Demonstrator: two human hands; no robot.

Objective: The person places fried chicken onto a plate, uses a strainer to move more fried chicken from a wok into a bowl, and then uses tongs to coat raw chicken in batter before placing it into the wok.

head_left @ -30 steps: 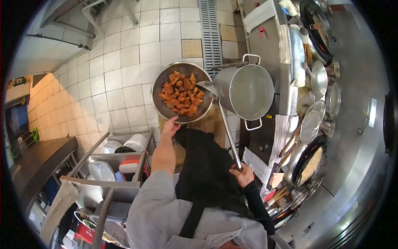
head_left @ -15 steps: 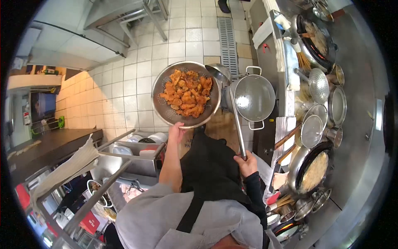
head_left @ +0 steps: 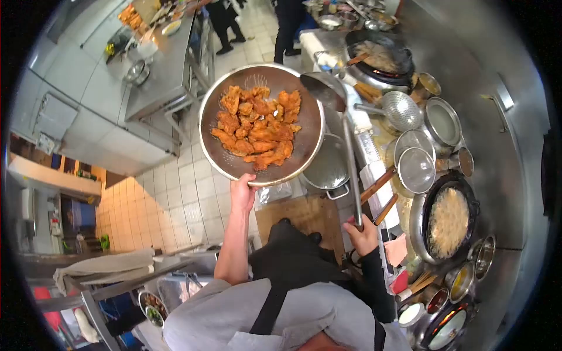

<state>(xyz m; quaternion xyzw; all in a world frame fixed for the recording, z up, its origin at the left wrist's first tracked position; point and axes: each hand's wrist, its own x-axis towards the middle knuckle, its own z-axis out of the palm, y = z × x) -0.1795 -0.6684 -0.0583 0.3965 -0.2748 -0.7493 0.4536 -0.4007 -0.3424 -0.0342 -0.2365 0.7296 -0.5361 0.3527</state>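
My left hand (head_left: 243, 193) grips the near rim of a wide metal colander (head_left: 212, 153), holding it up in front of me. Browned pieces of fried chicken (head_left: 256, 126) lie heaped inside it. In my right hand (head_left: 361, 234) is the end of a long ladle (head_left: 353, 158), its fingers wrapped round the handle. The ladle's bowl (head_left: 324, 89) overlaps the colander's right rim in this view. Below and to the right, partly hidden by the colander, a two-handled pot (head_left: 329, 169) stands low near the counter.
On the right, a wok (head_left: 449, 223) of bubbling oil and another wok (head_left: 377, 55) sit on the range. Wire strainers (head_left: 416, 169) lie between them, wooden handles jutting past the counter edge. A steel table (head_left: 167, 64) stands at far left. Two people (head_left: 288, 26) stand ahead.
Both hands have lifted the colander and ladle, which look larger and closer. The camera view has tipped up, bringing people and the far table into sight. The chicken pieces have shifted in the colander.
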